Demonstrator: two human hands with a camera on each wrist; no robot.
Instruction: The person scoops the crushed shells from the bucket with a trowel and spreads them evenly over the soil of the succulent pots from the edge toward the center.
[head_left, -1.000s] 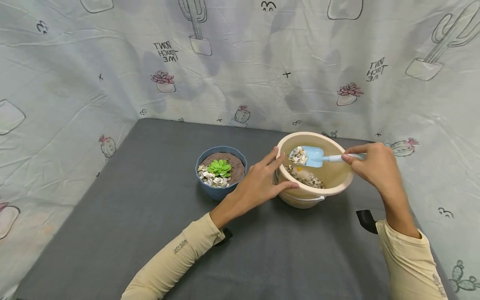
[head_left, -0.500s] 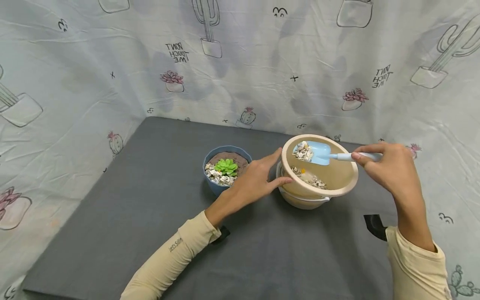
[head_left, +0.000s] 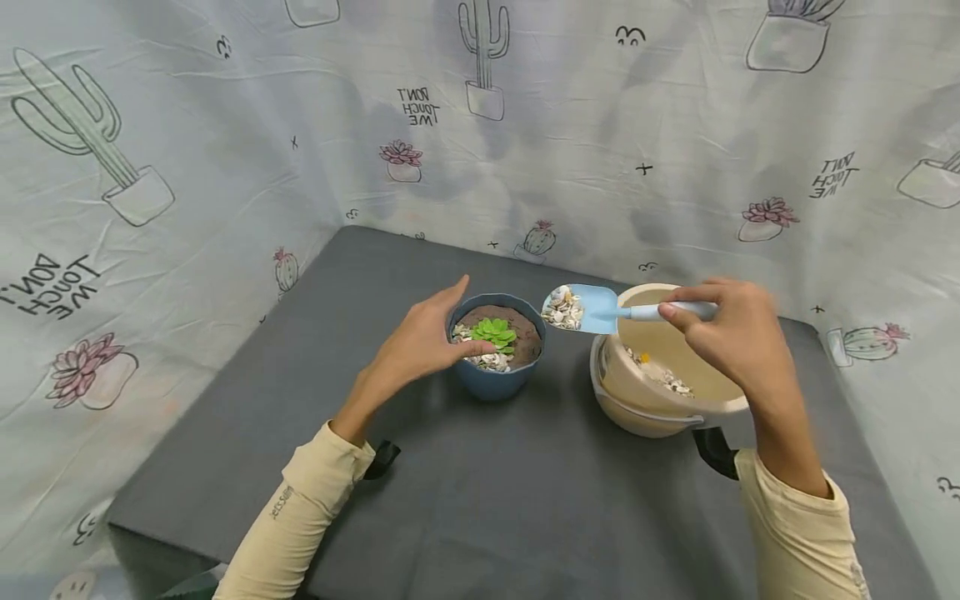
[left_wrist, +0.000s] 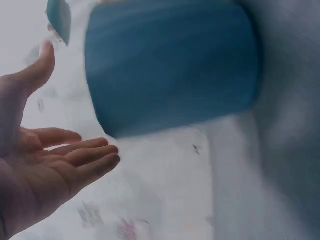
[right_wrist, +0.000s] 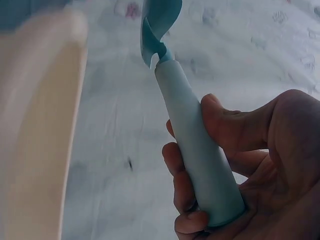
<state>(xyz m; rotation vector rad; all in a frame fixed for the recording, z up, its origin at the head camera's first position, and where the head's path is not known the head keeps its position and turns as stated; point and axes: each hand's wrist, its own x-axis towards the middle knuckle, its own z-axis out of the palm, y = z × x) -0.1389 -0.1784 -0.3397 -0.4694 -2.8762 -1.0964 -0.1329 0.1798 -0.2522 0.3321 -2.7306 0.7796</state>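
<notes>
My right hand (head_left: 731,333) grips the pale handle of a light blue toy shovel (head_left: 600,310); the right wrist view shows fingers and thumb wrapped round that handle (right_wrist: 195,145). White shells (head_left: 564,308) lie heaped on the scoop, held level between the bucket and the pot. My left hand (head_left: 420,337) is spread at the left side of the blue pot (head_left: 495,383), thumb over its rim. In the left wrist view the fingers are extended beside the pot wall (left_wrist: 170,70). Inside the pot sit a green succulent (head_left: 493,333), brown soil and white shells along the near left.
A cream bucket (head_left: 652,408) with its handle down stands on the grey table (head_left: 480,492), right of the pot, with shells and an orange bit inside. Cactus-print cloth (head_left: 585,125) rises behind and at both sides. The table's front left corner (head_left: 112,525) shows.
My right hand has lifted the loaded shovel out of the bucket and carried it left toward the pot. My left hand has left the bucket's rim and moved to the pot.
</notes>
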